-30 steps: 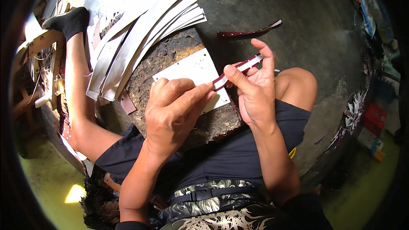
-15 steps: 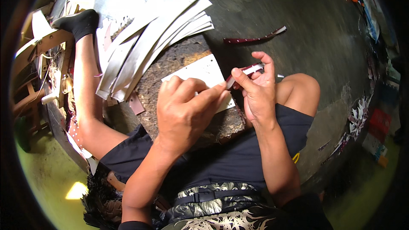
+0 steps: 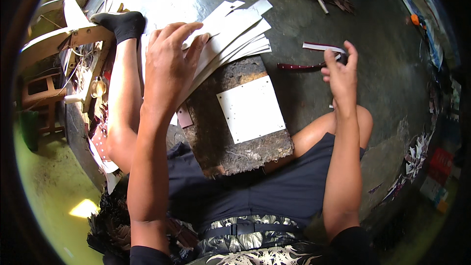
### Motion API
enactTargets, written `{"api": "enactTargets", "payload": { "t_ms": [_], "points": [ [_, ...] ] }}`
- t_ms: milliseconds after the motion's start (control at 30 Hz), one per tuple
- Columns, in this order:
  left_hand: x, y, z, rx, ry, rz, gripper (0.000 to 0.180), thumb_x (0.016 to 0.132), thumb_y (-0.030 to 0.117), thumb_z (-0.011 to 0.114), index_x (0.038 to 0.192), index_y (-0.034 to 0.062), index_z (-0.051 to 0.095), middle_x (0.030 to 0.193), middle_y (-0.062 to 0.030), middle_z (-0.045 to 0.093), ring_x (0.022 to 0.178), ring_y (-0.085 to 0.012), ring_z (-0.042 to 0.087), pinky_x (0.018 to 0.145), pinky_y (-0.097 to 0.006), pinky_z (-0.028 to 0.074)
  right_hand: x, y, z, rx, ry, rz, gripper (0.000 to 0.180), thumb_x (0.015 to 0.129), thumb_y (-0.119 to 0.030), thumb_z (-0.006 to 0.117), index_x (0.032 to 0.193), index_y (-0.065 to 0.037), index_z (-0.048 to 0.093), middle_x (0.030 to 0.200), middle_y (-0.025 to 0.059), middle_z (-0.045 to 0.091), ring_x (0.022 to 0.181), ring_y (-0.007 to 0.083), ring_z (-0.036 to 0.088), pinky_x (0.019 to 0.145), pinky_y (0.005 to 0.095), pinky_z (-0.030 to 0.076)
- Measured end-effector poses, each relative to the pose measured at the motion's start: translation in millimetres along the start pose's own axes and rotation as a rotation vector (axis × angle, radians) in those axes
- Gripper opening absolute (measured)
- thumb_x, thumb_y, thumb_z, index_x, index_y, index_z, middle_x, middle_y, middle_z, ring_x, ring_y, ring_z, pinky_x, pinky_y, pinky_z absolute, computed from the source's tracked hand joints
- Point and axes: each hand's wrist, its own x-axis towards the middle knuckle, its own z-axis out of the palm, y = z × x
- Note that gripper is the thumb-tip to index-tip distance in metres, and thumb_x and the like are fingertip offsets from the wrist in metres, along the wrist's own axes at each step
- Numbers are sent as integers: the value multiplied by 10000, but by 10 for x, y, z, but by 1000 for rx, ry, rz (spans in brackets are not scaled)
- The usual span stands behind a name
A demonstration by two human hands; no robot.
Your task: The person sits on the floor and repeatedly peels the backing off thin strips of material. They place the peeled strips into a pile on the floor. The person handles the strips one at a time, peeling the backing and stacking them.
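Head view: your left hand (image 3: pixel 169 64) lies flat, fingers spread and apart, on the stack of long pale strips (image 3: pixel 235 32) at the far left, just past the rough wooden block (image 3: pixel 230 132). It clamps on nothing that I can see; the palm hides the contact, so whether a strip is pinched underneath I cannot tell. Your right hand (image 3: pixel 341 76) is out to the right, well apart from the block, fingertips together near the end of a short pale strip (image 3: pixel 324 47) on the dark floor (image 3: pixel 382 98). A dark red strip (image 3: pixel 300 66) lies just beside it, on the left. Grip on either is unclear, since the fingers cover the ends.

Risks, as judgement:
- The stack is fanned and loose. If you press or drag with a flat palm, several strips may slide at once and you may lift more than one.
- The white perforated plate (image 3: pixel 251 109) sits unheld on the block, tilted toward the near right edge. If your forearm brushes it, it may slip off onto your lap.
- Your hands are spread wide, so neither steadies the block between your legs, and a knee shift may tip it.
- The pale and red strips lie close together, so a fingertip pinch may catch the wrong one.
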Motion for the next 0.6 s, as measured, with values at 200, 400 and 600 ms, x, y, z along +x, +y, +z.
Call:
{"api": "enactTargets", "payload": {
  "t_ms": [200,400,600],
  "points": [
    [-1,-122,29,-109,-93,-106,148,992,194,828,1073,71,846,1106,-127,820,1049,-339,755,995,-467,556,-320,106,143,-220,-128,-265,561,1023,-175,840,1539,-78,642,1261,213,752,1046,233,750,865,367,629],
    [-32,-137,-80,86,71,97,107,1007,167,807,1106,128,805,1070,-68,819,1014,-284,768,956,-446,544,-629,-299,284,-262,-140,-544,363,1042,-116,807,1389,-39,733,1259,160,774,1078,246,765,891,356,628],
    [-149,-12,-324,73,160,255,240,952,102,868,1183,152,824,1106,-38,794,1029,-254,741,961,-407,537,-913,-615,595,174,-244,-502,740,921,-87,931,1574,-81,583,1412,150,705,1187,264,716,903,370,628]
  ]
}}
